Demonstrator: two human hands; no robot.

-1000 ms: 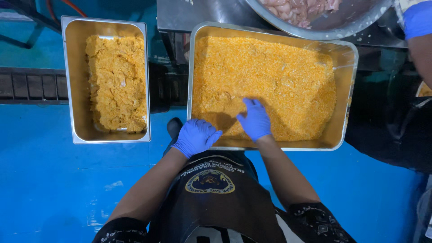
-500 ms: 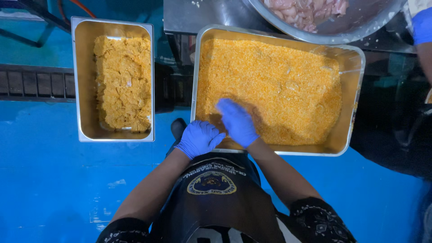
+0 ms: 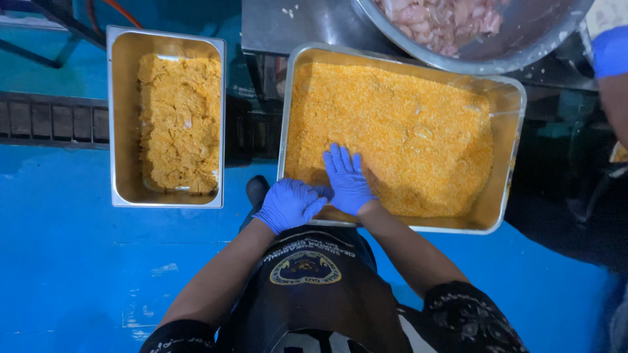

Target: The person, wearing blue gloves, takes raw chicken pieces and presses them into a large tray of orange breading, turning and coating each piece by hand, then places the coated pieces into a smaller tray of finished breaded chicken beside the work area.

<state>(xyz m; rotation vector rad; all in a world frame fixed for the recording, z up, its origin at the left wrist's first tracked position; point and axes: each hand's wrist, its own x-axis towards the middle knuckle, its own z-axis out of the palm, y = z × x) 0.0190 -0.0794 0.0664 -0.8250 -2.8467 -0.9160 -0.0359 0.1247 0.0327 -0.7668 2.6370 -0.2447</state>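
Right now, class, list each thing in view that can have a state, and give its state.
Large tray: holds orange crumbs.
Small tray: partly filled with coated pieces.
Metal bowl: holds raw pink meat.
Right hand: gloved, flat, pressing on the crumbs.
Left hand: gloved, curled at the large tray's near rim.

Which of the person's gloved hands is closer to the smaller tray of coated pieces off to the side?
Left. The left hand rests at the near rim of the large crumb tray, on the side toward the smaller tray. The right hand lies flat on the crumbs, farther away.
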